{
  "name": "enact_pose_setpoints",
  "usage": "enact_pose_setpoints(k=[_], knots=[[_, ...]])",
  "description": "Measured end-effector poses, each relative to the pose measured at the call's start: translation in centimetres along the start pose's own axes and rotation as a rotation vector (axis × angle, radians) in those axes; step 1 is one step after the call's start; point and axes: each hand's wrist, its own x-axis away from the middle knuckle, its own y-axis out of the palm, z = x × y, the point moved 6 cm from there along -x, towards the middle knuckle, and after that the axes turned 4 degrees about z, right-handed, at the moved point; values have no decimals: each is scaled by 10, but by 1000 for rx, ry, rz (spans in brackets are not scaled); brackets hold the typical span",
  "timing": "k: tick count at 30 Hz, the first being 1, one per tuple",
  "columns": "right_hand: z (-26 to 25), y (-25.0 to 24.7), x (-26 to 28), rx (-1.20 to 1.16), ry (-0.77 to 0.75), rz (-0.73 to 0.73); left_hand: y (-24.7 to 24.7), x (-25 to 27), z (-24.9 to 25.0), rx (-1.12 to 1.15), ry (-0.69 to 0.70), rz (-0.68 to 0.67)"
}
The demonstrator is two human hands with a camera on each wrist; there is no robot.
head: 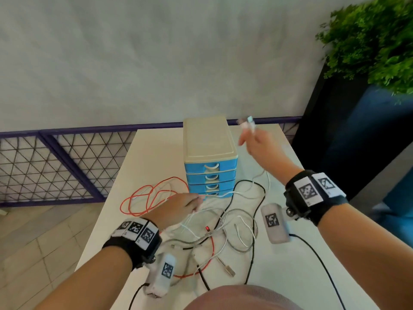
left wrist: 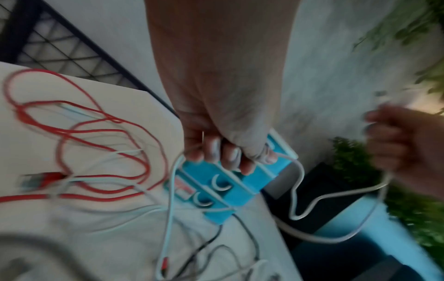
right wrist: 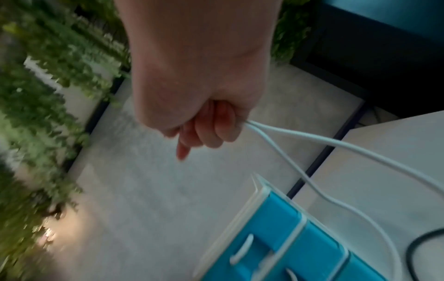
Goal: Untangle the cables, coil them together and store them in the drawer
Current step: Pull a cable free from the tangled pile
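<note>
A tangle of cables lies on the white table (head: 290, 265): a red cable (head: 143, 198) in loops at the left, a black cable (head: 257, 211), a braided grey one (head: 228, 240) and a white cable (head: 237, 193). My left hand (head: 190, 203) pinches the white cable low, in front of the drawer unit (head: 210, 153), a cream-topped box with blue drawers, all closed. My right hand (head: 252, 139) is raised to the right of the unit and grips the same white cable (right wrist: 312, 138), two strands leaving its fist. The connector end (head: 249, 121) sticks up from the right hand.
A purple-framed mesh railing (head: 55, 166) runs behind the table. A green plant (head: 375, 41) in a dark planter (head: 348, 148) stands to the right. The table's left edge drops to a tiled floor (head: 33, 242). Camera leads hang from both wrists.
</note>
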Motion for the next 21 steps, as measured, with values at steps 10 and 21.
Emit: enact_pose_setpoints(k=[10,21], knots=[[11,46,26,382,-65,-440,-45,-18,53,386,52,171],[22,-6,7,-147,165,20,11,-13,0,176,-4,-118]])
